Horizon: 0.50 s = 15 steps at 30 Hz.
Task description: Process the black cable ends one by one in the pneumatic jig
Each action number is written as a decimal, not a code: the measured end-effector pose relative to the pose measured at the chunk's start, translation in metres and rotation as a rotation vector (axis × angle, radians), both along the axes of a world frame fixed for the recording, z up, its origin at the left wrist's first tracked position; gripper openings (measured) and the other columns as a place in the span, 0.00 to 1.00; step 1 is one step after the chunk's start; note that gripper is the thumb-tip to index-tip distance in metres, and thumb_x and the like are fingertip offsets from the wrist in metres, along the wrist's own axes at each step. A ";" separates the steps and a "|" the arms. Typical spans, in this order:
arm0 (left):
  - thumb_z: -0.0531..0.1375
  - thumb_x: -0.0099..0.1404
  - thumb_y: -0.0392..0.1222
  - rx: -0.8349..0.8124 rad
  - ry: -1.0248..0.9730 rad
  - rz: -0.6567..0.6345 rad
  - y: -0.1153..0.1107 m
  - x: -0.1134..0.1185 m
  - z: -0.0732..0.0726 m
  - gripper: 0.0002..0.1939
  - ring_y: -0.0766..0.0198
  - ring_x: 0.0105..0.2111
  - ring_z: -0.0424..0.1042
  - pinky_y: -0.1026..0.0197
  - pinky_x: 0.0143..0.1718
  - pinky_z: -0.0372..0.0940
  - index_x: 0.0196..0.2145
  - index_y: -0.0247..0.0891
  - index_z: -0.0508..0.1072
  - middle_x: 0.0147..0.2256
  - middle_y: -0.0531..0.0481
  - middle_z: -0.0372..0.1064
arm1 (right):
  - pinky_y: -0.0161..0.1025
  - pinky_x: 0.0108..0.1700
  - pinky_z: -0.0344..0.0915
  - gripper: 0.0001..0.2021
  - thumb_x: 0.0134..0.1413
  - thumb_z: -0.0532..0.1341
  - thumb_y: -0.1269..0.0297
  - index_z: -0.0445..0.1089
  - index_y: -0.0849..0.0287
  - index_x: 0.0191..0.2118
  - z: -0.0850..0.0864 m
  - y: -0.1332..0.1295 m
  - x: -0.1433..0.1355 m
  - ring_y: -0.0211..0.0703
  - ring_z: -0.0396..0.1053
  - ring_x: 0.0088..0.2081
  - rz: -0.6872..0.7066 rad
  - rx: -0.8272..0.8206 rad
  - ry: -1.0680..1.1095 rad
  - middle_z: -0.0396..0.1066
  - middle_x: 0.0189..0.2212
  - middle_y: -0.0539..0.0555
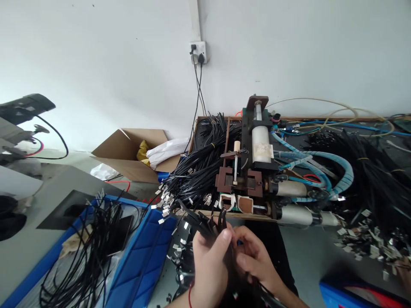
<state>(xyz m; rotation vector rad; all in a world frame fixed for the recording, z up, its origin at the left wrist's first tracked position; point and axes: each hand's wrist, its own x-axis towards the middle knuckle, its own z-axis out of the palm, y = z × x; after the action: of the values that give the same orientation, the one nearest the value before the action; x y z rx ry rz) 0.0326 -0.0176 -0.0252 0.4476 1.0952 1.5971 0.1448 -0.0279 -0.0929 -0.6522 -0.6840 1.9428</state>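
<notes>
My left hand (210, 265) is wrapped round a bundle of black cables (201, 224), whose upper ends stick out past the thumb toward the bench. Close beside it, my right hand (260, 261) has its fingers curled and pinched on a black cable at the bundle's side; the fingertips partly hide the grip. A small blue spot shows between the hands. Just beyond them stands a pneumatic press (245, 203) with brown clamp blocks and cylinders. Left of the press lies a large pile of black cables (199, 171) with pale metal connectors at the near ends.
A blue crate (141, 252) with loose black cables stands at the left. Behind it sits an open cardboard box (135, 167). More cables with connectors (359, 171) lie on the right, behind a blue and red bin (334, 295). Blue air hoses (346, 171) curve beside the press.
</notes>
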 end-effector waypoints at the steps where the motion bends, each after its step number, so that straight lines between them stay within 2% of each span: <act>1: 0.81 0.50 0.51 -0.007 -0.005 -0.015 0.000 0.000 -0.001 0.19 0.64 0.24 0.69 0.62 0.28 0.70 0.26 0.37 0.78 0.24 0.53 0.73 | 0.30 0.19 0.46 0.16 0.49 0.79 0.53 0.78 0.53 0.39 0.002 0.000 -0.001 0.29 0.50 0.16 -0.021 -0.002 -0.031 0.64 0.24 0.42; 4: 0.81 0.50 0.52 -0.023 -0.018 -0.042 -0.002 0.000 -0.003 0.21 0.65 0.25 0.70 0.63 0.29 0.71 0.28 0.37 0.78 0.26 0.52 0.73 | 0.30 0.24 0.55 0.14 0.51 0.79 0.55 0.78 0.57 0.33 0.010 0.001 -0.005 0.32 0.59 0.23 -0.142 0.053 -0.148 0.69 0.30 0.47; 6: 0.81 0.50 0.52 -0.015 -0.033 -0.042 -0.002 -0.001 -0.001 0.20 0.63 0.28 0.72 0.63 0.31 0.71 0.30 0.37 0.79 0.28 0.51 0.75 | 0.31 0.27 0.60 0.15 0.52 0.79 0.55 0.77 0.58 0.29 0.013 0.002 -0.006 0.35 0.63 0.26 -0.204 0.079 -0.188 0.70 0.30 0.49; 9: 0.78 0.58 0.50 0.022 -0.086 -0.038 0.000 -0.001 0.005 0.16 0.64 0.28 0.71 0.64 0.32 0.69 0.34 0.38 0.80 0.28 0.52 0.73 | 0.31 0.31 0.64 0.15 0.53 0.78 0.55 0.78 0.59 0.29 0.009 0.002 -0.006 0.36 0.67 0.29 -0.289 0.093 -0.161 0.73 0.31 0.50; 10: 0.76 0.61 0.49 0.045 -0.107 -0.033 0.000 -0.001 0.007 0.14 0.65 0.27 0.69 0.65 0.32 0.68 0.34 0.39 0.80 0.27 0.53 0.71 | 0.30 0.30 0.64 0.14 0.55 0.78 0.55 0.78 0.59 0.30 0.005 0.003 -0.006 0.34 0.67 0.28 -0.276 0.073 -0.116 0.73 0.30 0.50; 12: 0.73 0.67 0.46 0.105 -0.140 -0.034 0.000 -0.001 0.010 0.09 0.68 0.24 0.66 0.66 0.30 0.65 0.35 0.40 0.80 0.25 0.55 0.69 | 0.26 0.22 0.59 0.14 0.60 0.75 0.54 0.76 0.59 0.34 -0.005 0.007 -0.006 0.29 0.61 0.19 -0.167 0.015 0.034 0.71 0.25 0.46; 15: 0.70 0.69 0.45 0.187 -0.147 -0.089 -0.002 -0.003 0.009 0.08 0.73 0.20 0.62 0.67 0.25 0.60 0.36 0.40 0.79 0.26 0.56 0.68 | 0.25 0.13 0.46 0.16 0.64 0.71 0.51 0.72 0.58 0.35 -0.019 0.014 -0.006 0.22 0.44 0.08 -0.004 -0.033 0.278 0.67 0.21 0.40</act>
<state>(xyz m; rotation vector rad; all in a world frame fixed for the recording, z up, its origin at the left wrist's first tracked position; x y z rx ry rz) 0.0298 -0.0196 -0.0164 0.4872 0.8089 1.6330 0.1385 -0.0139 -0.1122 -0.3915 -0.4774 1.9957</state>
